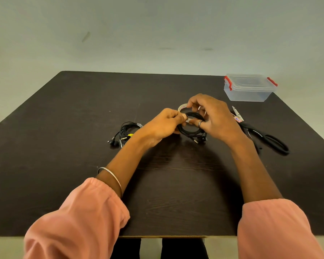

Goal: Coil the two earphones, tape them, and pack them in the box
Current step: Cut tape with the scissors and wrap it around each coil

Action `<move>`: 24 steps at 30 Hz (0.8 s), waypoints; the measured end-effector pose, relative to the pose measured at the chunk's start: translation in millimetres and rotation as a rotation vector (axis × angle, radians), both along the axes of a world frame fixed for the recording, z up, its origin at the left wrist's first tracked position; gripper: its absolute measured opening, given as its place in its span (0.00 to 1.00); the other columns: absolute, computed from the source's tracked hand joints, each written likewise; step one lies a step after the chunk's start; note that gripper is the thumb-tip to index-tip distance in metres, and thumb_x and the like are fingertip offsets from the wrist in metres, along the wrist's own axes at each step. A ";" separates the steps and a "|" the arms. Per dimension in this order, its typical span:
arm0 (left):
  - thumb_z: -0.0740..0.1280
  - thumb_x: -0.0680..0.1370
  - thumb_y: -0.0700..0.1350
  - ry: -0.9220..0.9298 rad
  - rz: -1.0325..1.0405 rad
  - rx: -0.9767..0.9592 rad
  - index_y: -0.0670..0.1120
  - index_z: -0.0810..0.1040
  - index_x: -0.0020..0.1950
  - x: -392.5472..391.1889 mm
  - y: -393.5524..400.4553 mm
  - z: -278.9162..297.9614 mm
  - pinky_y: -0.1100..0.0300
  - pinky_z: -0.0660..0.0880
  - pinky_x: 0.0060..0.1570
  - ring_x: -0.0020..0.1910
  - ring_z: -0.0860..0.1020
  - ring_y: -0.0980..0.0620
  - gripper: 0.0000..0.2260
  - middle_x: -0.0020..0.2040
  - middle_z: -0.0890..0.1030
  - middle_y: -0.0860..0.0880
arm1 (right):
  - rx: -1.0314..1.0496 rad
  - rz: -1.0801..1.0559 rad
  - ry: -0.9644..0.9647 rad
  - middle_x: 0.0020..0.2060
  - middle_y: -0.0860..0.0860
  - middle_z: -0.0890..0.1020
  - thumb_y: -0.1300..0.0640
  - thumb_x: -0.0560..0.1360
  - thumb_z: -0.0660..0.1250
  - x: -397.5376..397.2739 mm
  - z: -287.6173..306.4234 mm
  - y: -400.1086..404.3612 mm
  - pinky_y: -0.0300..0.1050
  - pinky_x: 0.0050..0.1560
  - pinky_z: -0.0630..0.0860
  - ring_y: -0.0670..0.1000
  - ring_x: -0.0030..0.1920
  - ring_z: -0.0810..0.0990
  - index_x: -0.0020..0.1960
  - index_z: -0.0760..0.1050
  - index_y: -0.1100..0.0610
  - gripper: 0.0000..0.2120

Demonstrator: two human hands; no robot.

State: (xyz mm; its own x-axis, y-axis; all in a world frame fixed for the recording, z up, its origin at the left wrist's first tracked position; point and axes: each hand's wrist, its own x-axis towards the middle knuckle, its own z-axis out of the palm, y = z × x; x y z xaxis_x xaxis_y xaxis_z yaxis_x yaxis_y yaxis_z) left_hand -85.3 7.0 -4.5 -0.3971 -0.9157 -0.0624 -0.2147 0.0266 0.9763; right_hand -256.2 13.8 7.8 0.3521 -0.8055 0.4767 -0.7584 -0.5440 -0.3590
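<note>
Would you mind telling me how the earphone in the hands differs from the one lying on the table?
The held earphone forms a neat round coil; the other earphone lies in a looser bundle with an earbud trailing out. The first is gripped by the left hand and the right hand; the second lies untouched, left of them. Both are black.

you're working on a dark table (176, 184) with a matt wood-grain finish. the box (249, 90) is clear smooth plastic with red clips. your bangle (112, 176) looks like polished metal, your sleeves (79, 221) like soft matt cloth, and the scissors (266, 137) have black handles.
</note>
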 end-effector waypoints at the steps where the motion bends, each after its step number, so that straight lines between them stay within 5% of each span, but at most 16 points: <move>1: 0.58 0.83 0.42 0.035 0.002 0.025 0.42 0.77 0.43 1.4 -0.4 0.0 0.59 0.77 0.49 0.40 0.78 0.57 0.12 0.39 0.78 0.50 | -0.025 0.018 -0.004 0.44 0.44 0.75 0.59 0.66 0.78 -0.1 -0.8 -0.6 0.31 0.41 0.68 0.36 0.41 0.73 0.52 0.75 0.52 0.18; 7: 0.63 0.80 0.42 0.176 0.084 0.164 0.41 0.79 0.40 4.9 -1.6 2.0 0.62 0.76 0.36 0.34 0.78 0.56 0.11 0.33 0.80 0.50 | -0.154 0.060 -0.069 0.43 0.51 0.79 0.57 0.66 0.78 1.2 -5.6 -2.1 0.39 0.42 0.75 0.48 0.43 0.78 0.48 0.83 0.55 0.11; 19: 0.68 0.77 0.42 0.350 0.173 0.442 0.42 0.80 0.48 9.8 -0.9 7.0 0.64 0.77 0.29 0.31 0.80 0.57 0.04 0.35 0.80 0.49 | -0.224 0.057 -0.128 0.42 0.53 0.79 0.59 0.69 0.75 3.7 -7.0 0.7 0.38 0.40 0.74 0.49 0.41 0.78 0.45 0.85 0.57 0.05; 24: 0.68 0.77 0.41 0.355 0.176 0.415 0.43 0.81 0.45 7.2 -0.1 5.5 0.63 0.76 0.33 0.30 0.81 0.59 0.03 0.34 0.82 0.50 | -0.076 -0.007 -0.372 0.39 0.46 0.79 0.63 0.67 0.74 13.1 -11.5 2.6 0.35 0.40 0.73 0.42 0.39 0.78 0.40 0.83 0.56 0.04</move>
State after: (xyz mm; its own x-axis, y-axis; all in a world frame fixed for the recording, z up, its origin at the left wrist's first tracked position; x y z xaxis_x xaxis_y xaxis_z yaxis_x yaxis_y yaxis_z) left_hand -78.1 6.9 1.0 -0.3032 -0.8973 -0.3210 0.1619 -0.3804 0.9105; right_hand -243.1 16.3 -3.7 0.1381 -0.7645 0.6296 -0.5877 -0.5750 -0.5692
